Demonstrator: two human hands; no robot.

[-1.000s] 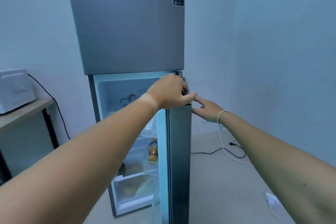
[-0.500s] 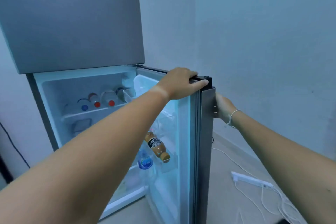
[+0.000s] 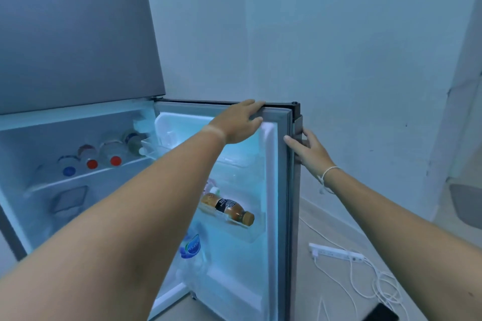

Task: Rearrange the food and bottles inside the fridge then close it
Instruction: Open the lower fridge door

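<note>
The grey fridge [image 3: 78, 34] has its lower door [image 3: 279, 190] swung wide open to the right. My left hand [image 3: 238, 122] grips the door's top edge. My right hand [image 3: 307, 151] holds the door's outer side edge, thumb on the seal. On the top inner shelf [image 3: 86, 177] lie several bottles, caps facing out: a blue cap [image 3: 69, 171] and two red caps [image 3: 91, 163]. An amber juice bottle [image 3: 227, 207] lies in a door bin, and a water bottle with a blue label [image 3: 190, 247] stands lower in the door.
The wall corner sits close behind the open door. On the floor at the right lie a white power strip [image 3: 336, 251] and tangled white cables [image 3: 378, 284]. A dark phone-like object [image 3: 380, 313] is at the bottom edge.
The lower door has swung from nearly edge-on to wide open. Both hands stayed on it, and my view shifted right, revealing the shelf bottles and door bins.
</note>
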